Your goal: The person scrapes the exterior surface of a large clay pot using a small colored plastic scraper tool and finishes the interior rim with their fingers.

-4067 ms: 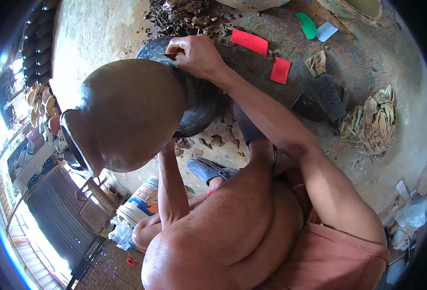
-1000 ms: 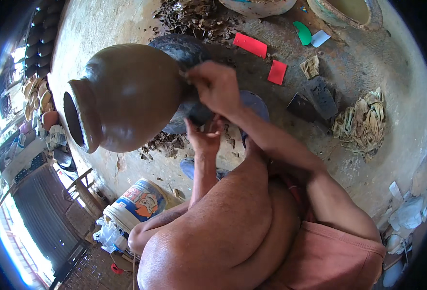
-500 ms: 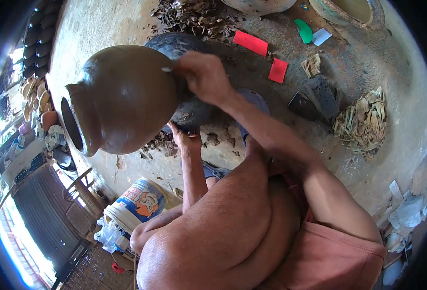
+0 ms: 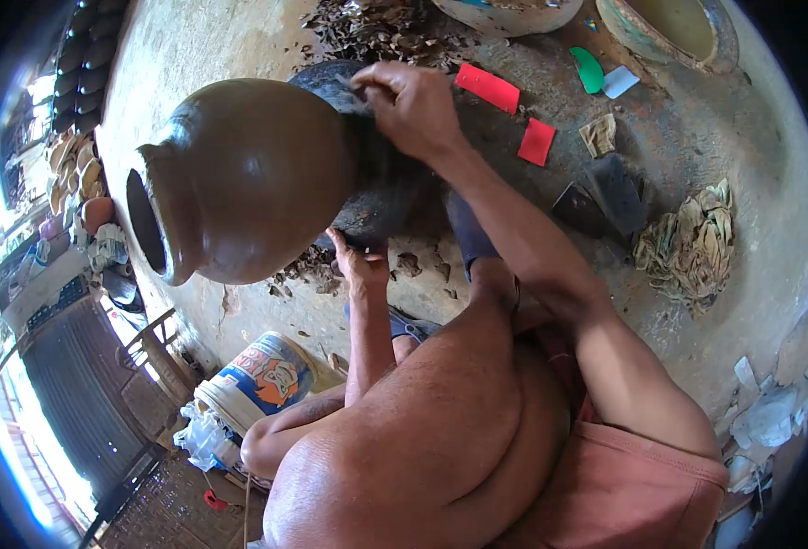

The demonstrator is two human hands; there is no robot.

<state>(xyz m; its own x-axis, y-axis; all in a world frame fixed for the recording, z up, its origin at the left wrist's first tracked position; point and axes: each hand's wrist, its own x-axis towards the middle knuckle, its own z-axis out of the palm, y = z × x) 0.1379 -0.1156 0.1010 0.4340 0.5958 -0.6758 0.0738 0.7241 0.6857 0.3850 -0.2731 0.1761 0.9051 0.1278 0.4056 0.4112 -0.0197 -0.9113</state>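
Observation:
A large brown clay pot [image 4: 257, 178] with a glossy wet surface and a flared mouth appears on its side in the head view, mouth toward the left. Its base end meets a dark round turntable [image 4: 367, 215], partly hidden behind the pot. At the turntable's lower rim, my left hand [image 4: 363, 267] has its fingers curled against the edge. My right hand [image 4: 415, 108] is closed in a pinch over the turntable's upper part, just apart from the pot. A small pale bit shows at its fingertips, too small to name.
Dark clay scraps [image 4: 376, 37] lie beyond the turntable. Red pieces [image 4: 488, 88], a green piece [image 4: 588, 69] and dark blocks [image 4: 616, 192] are on the floor at right, near crumpled dry leaves [image 4: 692, 242]. A basin [image 4: 719, 46] stands far right, a bucket [image 4: 271, 371] lower left.
My right hand has moved up and right, off the pot's side to above the turntable. My left hand stays at the rim. The whole view has shifted slightly.

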